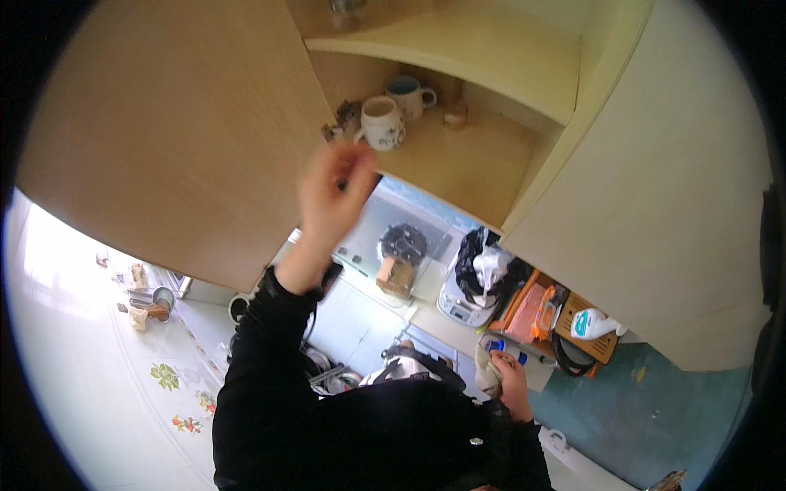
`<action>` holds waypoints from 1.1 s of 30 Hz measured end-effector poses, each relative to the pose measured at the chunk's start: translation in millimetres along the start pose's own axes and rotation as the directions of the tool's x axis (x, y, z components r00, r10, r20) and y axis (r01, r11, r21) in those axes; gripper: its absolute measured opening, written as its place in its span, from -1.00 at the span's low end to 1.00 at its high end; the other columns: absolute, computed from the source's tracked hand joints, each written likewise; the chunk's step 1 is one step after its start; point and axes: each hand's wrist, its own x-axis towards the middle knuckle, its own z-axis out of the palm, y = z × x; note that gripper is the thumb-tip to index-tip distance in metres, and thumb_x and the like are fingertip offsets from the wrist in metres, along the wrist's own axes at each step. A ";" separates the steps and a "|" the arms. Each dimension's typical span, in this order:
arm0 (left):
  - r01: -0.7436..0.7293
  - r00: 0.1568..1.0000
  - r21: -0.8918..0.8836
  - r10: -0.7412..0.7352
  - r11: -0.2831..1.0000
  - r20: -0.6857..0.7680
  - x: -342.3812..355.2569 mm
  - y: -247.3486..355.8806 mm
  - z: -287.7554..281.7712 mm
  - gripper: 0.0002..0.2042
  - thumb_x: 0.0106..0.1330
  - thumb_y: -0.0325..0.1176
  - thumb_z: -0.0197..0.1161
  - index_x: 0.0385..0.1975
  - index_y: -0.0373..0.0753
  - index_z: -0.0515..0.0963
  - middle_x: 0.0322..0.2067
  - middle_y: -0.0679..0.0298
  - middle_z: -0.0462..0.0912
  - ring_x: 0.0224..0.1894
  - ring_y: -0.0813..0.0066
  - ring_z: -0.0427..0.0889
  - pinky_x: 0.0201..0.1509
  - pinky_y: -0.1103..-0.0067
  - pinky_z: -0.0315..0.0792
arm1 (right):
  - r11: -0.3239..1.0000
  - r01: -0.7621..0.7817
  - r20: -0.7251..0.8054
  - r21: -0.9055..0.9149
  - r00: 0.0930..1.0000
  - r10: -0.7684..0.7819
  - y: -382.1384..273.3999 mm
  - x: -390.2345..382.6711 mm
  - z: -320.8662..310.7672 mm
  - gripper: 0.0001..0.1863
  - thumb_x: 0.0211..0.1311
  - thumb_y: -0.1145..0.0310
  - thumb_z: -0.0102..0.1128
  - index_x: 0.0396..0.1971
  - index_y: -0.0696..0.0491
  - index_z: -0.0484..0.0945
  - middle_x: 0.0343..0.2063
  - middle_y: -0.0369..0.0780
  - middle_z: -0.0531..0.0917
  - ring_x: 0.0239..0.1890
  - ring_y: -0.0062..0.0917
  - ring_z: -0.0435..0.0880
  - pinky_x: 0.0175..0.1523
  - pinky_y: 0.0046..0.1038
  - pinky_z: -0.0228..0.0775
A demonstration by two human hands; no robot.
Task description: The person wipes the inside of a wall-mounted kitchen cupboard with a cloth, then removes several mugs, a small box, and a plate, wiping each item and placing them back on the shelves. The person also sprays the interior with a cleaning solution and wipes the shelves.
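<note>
My left hand [334, 192] is raised at the lower edge of the open cabinet shelf [471, 172], blurred, its fingers curled in; whether it holds anything is unclear. A white patterned mug [381, 127] stands just beyond it, in front of a second mug [404, 98]. A small jar [454, 114] is to their right, small clutter [340, 123] to their left. My right hand [508, 380] is low at the right, closed on a beige cloth [489, 372], beside a blue-topped object [503, 348].
Cabinet doors [147, 131] flank the shelf. Below are a stove [401, 242] with a cardboard piece [395, 276], a scale [463, 309] under plastic bags, an orange rack [524, 315], a board [604, 350] with a white bottle [589, 323], pans [336, 368], and a flowered-cloth surface [147, 409] at the left.
</note>
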 end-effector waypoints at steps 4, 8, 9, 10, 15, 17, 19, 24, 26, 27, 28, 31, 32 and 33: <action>0.667 0.598 0.051 -0.575 0.743 0.558 -132.1 -44.7 46.9 -0.71 0.35 -0.18 0.19 -0.45 -0.32 0.59 -0.55 0.27 0.65 -0.48 0.50 0.61 -0.34 0.59 0.47 | 0.993 -0.047 -0.041 -0.107 0.998 0.042 7.5 7.3 -0.6 -0.78 0.26 0.39 0.19 -0.16 0.17 0.59 -0.31 -0.29 0.62 -0.28 -0.60 0.60 -0.17 -0.58 0.46; 0.685 0.222 0.396 -0.693 0.611 0.686 -213.5 -85.4 69.8 -0.63 0.36 -0.04 0.15 -0.41 -0.26 0.65 -0.51 0.21 0.67 -0.39 0.46 0.65 -0.25 0.53 0.50 | 0.982 -0.181 0.046 -0.053 0.982 0.183 13.0 9.4 1.4 -0.75 0.19 0.39 0.26 -0.16 0.17 0.60 -0.25 -0.26 0.63 -0.24 -0.59 0.59 -0.09 -0.54 0.43; 0.658 0.168 0.448 -0.698 0.605 0.696 -222.5 -90.5 75.3 -0.60 0.35 0.00 0.13 -0.41 -0.25 0.65 -0.51 0.19 0.67 -0.38 0.42 0.65 -0.24 0.50 0.50 | 0.976 -0.211 0.055 -0.062 0.975 0.214 13.9 9.8 3.8 -0.75 0.20 0.39 0.26 -0.15 0.17 0.60 -0.25 -0.26 0.64 -0.24 -0.59 0.59 -0.09 -0.55 0.43; 0.604 0.109 0.529 -0.720 0.595 0.686 -227.4 -93.2 78.5 -0.57 0.35 0.05 0.11 -0.41 -0.24 0.65 -0.51 0.18 0.67 -0.38 0.38 0.65 -0.23 0.48 0.50 | 0.979 -0.201 0.117 -0.039 0.972 0.204 12.4 11.3 5.0 -0.75 0.20 0.39 0.26 -0.15 0.17 0.60 -0.25 -0.26 0.64 -0.24 -0.59 0.59 -0.10 -0.55 0.44; 0.638 0.290 0.223 -0.499 0.737 0.817 -197.1 -65.5 83.2 -0.67 0.29 -0.05 0.24 -0.38 -0.24 0.62 -0.49 0.20 0.65 -0.41 0.38 0.62 -0.29 0.50 0.48 | 0.970 -0.231 0.094 -0.075 0.967 0.237 3.8 21.0 19.0 -0.77 0.30 0.36 0.19 -0.14 0.18 0.58 -0.23 -0.25 0.64 -0.21 -0.60 0.61 -0.10 -0.55 0.47; 0.547 0.544 -0.001 -0.355 0.837 0.761 -157.4 -52.5 85.6 -0.72 0.24 -0.10 0.30 -0.39 -0.22 0.61 -0.47 0.16 0.63 -0.41 0.31 0.63 -0.31 0.45 0.49 | 0.980 -0.194 0.117 -0.041 0.973 0.197 -1.7 25.7 23.9 -0.79 0.32 0.38 0.15 -0.15 0.17 0.58 -0.22 -0.23 0.66 -0.23 -0.57 0.64 -0.10 -0.53 0.50; 0.316 0.716 0.054 -0.275 0.947 0.642 -103.7 -49.9 95.3 -0.80 0.27 -0.22 0.27 -0.38 -0.24 0.59 -0.42 0.26 0.62 -0.36 0.46 0.60 -0.29 0.55 0.47 | 0.986 -0.162 0.120 -0.051 0.979 0.167 -9.0 28.5 27.2 -0.80 0.32 0.39 0.14 -0.15 0.18 0.58 -0.23 -0.23 0.66 -0.24 -0.57 0.64 -0.10 -0.54 0.50; 0.033 0.869 0.395 -0.222 0.918 0.442 41.6 -88.4 170.0 -0.66 0.25 -0.15 0.19 -0.09 -0.23 0.50 -0.25 0.06 0.64 -0.20 0.12 0.65 -0.20 0.31 0.52 | 0.989 -0.131 0.112 -0.069 0.984 0.138 -21.5 23.8 36.2 -0.80 0.32 0.40 0.13 -0.15 0.17 0.59 -0.23 -0.24 0.65 -0.24 -0.57 0.64 -0.09 -0.55 0.50; -0.196 0.868 0.546 -0.116 0.814 0.483 78.4 -111.7 191.0 -0.71 0.26 -0.21 0.17 -0.12 -0.23 0.54 -0.22 0.09 0.64 -0.16 0.14 0.65 -0.21 0.31 0.53 | 0.983 -0.165 0.067 -0.077 0.983 0.171 -18.6 13.1 37.8 -0.79 0.31 0.39 0.15 -0.15 0.16 0.59 -0.23 -0.26 0.64 -0.18 -0.59 0.61 -0.05 -0.55 0.46; -0.340 0.847 0.576 -0.025 0.743 0.532 91.0 -122.9 196.3 -0.73 0.26 -0.23 0.17 -0.13 -0.22 0.56 -0.22 0.10 0.65 -0.15 0.15 0.65 -0.21 0.31 0.53 | 0.983 -0.170 0.050 -0.070 0.984 0.173 -14.8 6.1 38.1 -0.79 0.31 0.38 0.16 -0.15 0.16 0.59 -0.22 -0.26 0.64 -0.16 -0.59 0.60 -0.04 -0.54 0.45; -0.436 0.810 0.620 -0.016 0.652 0.587 98.6 -130.5 205.2 -0.78 0.28 -0.27 0.14 -0.18 -0.20 0.59 -0.21 0.11 0.66 -0.14 0.17 0.66 -0.21 0.33 0.54 | 0.986 -0.156 0.055 -0.050 0.986 0.159 -11.3 -0.2 36.6 -0.79 0.30 0.38 0.17 -0.15 0.16 0.60 -0.22 -0.26 0.63 -0.15 -0.60 0.59 -0.02 -0.54 0.44; -0.368 0.795 0.681 -0.165 0.633 0.583 111.9 -146.1 221.6 -0.80 0.30 -0.31 0.09 -0.23 -0.18 0.63 -0.22 0.11 0.68 -0.14 0.18 0.68 -0.19 0.36 0.56 | 0.981 -0.193 0.004 -0.015 0.981 0.193 -0.2 -15.3 27.0 -0.78 0.32 0.35 0.16 -0.16 0.17 0.59 -0.20 -0.25 0.63 -0.14 -0.58 0.59 0.01 -0.54 0.43; -0.339 0.778 0.706 -0.238 0.622 0.582 113.6 -149.6 224.4 -0.80 0.30 -0.31 0.09 -0.23 -0.18 0.64 -0.22 0.10 0.69 -0.14 0.18 0.68 -0.18 0.37 0.56 | 0.977 -0.211 -0.015 0.036 0.977 0.212 1.9 -16.9 22.5 -0.78 0.33 0.35 0.15 -0.15 0.18 0.58 -0.20 -0.25 0.63 -0.14 -0.58 0.59 0.01 -0.54 0.43; -0.257 0.826 0.615 -0.161 0.745 0.540 113.6 -152.7 224.4 -0.74 0.31 -0.19 0.08 -0.29 -0.19 0.65 -0.35 0.08 0.69 -0.20 0.07 0.68 -0.21 0.26 0.54 | 0.980 -0.191 -0.034 0.056 0.981 0.193 3.3 -18.3 17.4 -0.77 0.33 0.35 0.14 -0.15 0.18 0.57 -0.20 -0.25 0.63 -0.14 -0.57 0.59 0.01 -0.54 0.43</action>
